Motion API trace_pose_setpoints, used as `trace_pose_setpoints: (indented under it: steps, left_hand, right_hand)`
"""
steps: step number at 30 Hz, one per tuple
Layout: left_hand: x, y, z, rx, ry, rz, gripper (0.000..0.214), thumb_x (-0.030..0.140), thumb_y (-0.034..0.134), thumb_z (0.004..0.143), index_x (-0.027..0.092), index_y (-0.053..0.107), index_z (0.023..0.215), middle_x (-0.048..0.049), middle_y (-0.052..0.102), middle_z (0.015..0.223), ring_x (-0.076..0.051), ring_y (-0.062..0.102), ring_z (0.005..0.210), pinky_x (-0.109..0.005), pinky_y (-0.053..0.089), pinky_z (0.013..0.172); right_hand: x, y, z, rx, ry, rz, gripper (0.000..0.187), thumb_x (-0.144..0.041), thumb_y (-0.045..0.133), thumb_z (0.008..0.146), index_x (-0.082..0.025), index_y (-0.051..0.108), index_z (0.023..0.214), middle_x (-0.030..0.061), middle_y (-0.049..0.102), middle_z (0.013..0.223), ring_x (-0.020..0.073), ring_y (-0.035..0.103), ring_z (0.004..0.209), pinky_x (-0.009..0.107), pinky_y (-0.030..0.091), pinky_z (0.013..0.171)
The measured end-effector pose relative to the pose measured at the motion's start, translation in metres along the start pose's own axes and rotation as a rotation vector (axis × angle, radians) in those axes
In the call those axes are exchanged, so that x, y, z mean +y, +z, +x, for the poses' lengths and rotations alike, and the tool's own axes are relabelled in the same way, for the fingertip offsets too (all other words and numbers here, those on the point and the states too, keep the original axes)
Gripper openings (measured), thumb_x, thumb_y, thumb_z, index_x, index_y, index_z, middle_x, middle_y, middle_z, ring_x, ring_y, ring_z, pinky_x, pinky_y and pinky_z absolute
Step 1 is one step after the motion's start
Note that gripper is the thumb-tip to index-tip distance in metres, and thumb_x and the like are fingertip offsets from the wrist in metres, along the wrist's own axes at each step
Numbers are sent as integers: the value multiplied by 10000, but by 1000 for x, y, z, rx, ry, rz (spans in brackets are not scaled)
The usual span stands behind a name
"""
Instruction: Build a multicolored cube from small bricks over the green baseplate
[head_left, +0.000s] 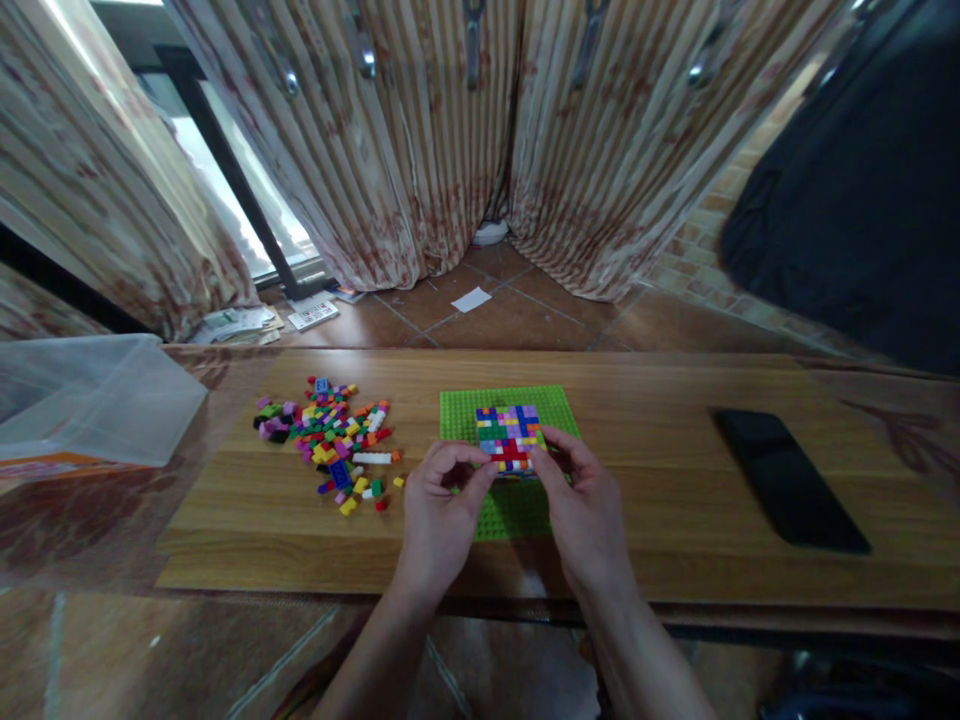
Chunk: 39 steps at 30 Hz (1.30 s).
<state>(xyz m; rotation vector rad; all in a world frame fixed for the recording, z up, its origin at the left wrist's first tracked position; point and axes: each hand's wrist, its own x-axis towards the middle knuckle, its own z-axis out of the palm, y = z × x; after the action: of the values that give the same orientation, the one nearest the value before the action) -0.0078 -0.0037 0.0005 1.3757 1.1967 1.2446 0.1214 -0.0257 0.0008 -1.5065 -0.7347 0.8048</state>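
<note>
A block of many-coloured toy bricks point(510, 432), built together into a roughly square piece, sits over the green studded baseplate point(459, 402). My left hand point(444, 500) pinches its near left corner between thumb and forefinger. On the other side, my right hand point(585, 490) grips the right edge, thumb at the near side and fingers behind. Whether the block touches the baseplate cannot be made out. Part of the baseplate is hidden under the block and my hands.
Loose bricks point(337, 430) lie in a heap to the left on the wooden board point(660, 400). A translucent plastic bin point(97, 390) stands at the far left. A black phone-like slab point(787, 480) lies to the right. Striped curtains point(420, 150) hang beyond the table.
</note>
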Motion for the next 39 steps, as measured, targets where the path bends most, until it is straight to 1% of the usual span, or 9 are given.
trace_pose_setpoints:
  steps: [6,11,15,21,25,29,33,36,39]
  left_hand:
    - [4,6,0,45,-115,-124,81,210,720,704,166,652,708,6,630,708,-119,569,673,-236,472,652]
    - [7,10,-1,87,-138,-133,68,187,712,683,167,647,687,19,634,669,-110,567,635,-227,468,623]
    - [7,10,0,73,-165,-139,76,195,712,683,165,643,681,19,642,660,-110,572,624,-227,472,618]
    - [4,8,-1,53,-140,-161,72,204,703,705,168,641,700,11,630,686,-115,570,654,-234,472,639]
    - [6,2,0,1,-90,-78,58,223,678,740,173,659,718,-1,629,698,-119,552,637,-230,453,604]
    - [13,-15,6,-19,-27,30,70,229,636,784,177,680,768,-7,637,719,-125,559,651,-231,447,609]
    - [15,-52,15,-45,26,184,65,198,626,782,179,687,794,-9,645,728,-130,574,681,-229,451,631]
    - [14,-81,21,-105,40,301,100,161,611,772,173,682,842,6,626,708,-105,530,602,-209,422,567]
    - [11,-92,22,-166,94,503,136,128,582,781,168,686,859,-12,636,769,-108,537,622,-215,420,580]
  right_hand:
    - [-3,1,-6,-15,-63,-119,452,-415,661,779,-174,631,1160,112,682,1142,230,641,999,389,496,876]
    - [0,2,-8,-15,-101,-158,460,-397,652,779,-179,619,1183,116,671,1166,232,627,1039,406,467,928]
    - [2,1,-8,-11,-111,-178,478,-398,650,779,-180,605,1202,120,658,1193,238,617,1060,415,462,936]
    - [-1,-1,-8,-37,-113,-208,462,-396,631,799,-184,601,1209,114,663,1184,237,621,1062,405,479,912]
    - [-2,-1,-6,-49,-105,-179,438,-411,624,808,-184,620,1182,114,673,1165,241,633,1036,410,496,890]
    - [-1,-2,-5,-51,-106,-174,435,-418,638,802,-183,631,1168,111,682,1154,245,639,1023,422,496,896]
    - [0,-3,-5,-44,-84,-190,456,-426,655,790,-184,638,1176,110,691,1139,249,649,1002,427,500,887]
    - [0,-4,-4,-36,-66,-202,456,-417,668,780,-192,642,1175,101,694,1138,248,653,1003,424,502,885]
    - [0,-5,-4,-38,-60,-216,447,-416,669,777,-202,646,1169,91,699,1132,246,655,1008,426,500,891]
